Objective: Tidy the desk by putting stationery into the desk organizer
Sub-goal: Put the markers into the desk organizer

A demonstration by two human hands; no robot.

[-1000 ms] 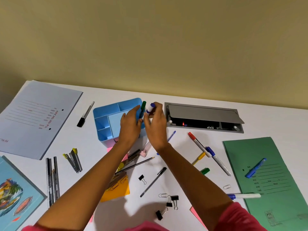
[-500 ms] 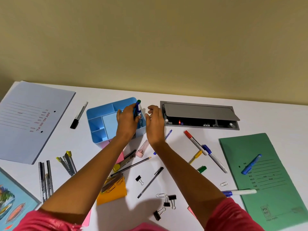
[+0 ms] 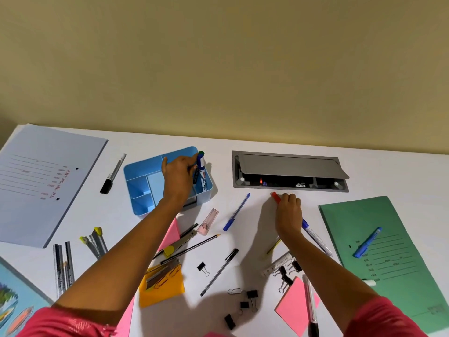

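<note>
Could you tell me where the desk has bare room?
Bare desk lies between the light blue plastic organizer and the grey metal cable hatch, and right of that hatch, above the green paper folder. Crowded: pens and binder clips, near centre.

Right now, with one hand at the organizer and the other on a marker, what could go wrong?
1. The markers lean tall at the right edge of the organizer; once the left hand leaves, they might tip out.
2. The right hand curls on the red-capped marker with a blue-capped marker close beside; that one may get dragged.
</note>
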